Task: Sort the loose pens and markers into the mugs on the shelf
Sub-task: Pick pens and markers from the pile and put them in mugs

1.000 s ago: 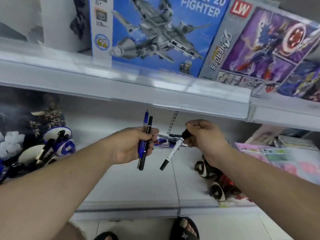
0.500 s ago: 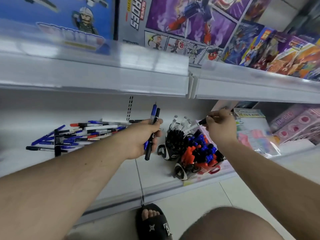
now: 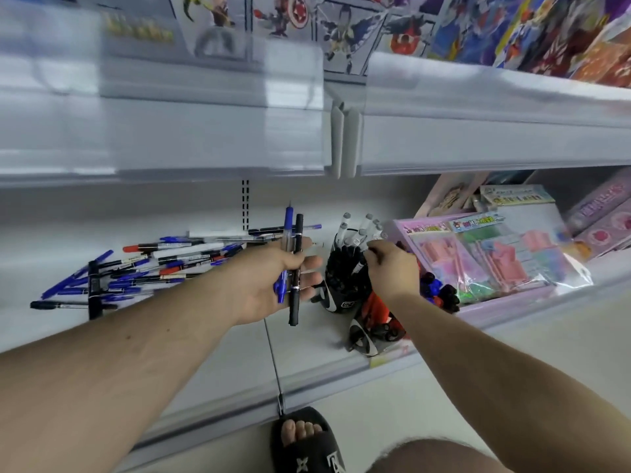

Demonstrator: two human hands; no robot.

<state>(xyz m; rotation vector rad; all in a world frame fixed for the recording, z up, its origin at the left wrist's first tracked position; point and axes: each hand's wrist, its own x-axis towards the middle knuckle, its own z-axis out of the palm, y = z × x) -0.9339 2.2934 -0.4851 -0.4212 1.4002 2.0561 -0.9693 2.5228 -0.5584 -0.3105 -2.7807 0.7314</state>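
Lowering our right hand [image 3: 392, 268] since a moment ago, we pinch the white marker [image 3: 358, 266] into the black mug [image 3: 345, 288] at mid-frame; our left hand [image 3: 273, 285] still clasps two pens [image 3: 292, 254].

Toy boxes [image 3: 375, 25] with printed action figures are stood on the upper shelf [image 3: 205, 131], at 12 o'clock. Pink and purple stationery packs [image 3: 485, 257] in clear wrap are laid on the lower shelf at 3 o'clock. A black sandal [image 3: 307, 445] on a bare foot is seen on the pale floor [image 3: 512, 353] at 6 o'clock. A slotted upright [image 3: 245, 203] is fixed on the back wall.
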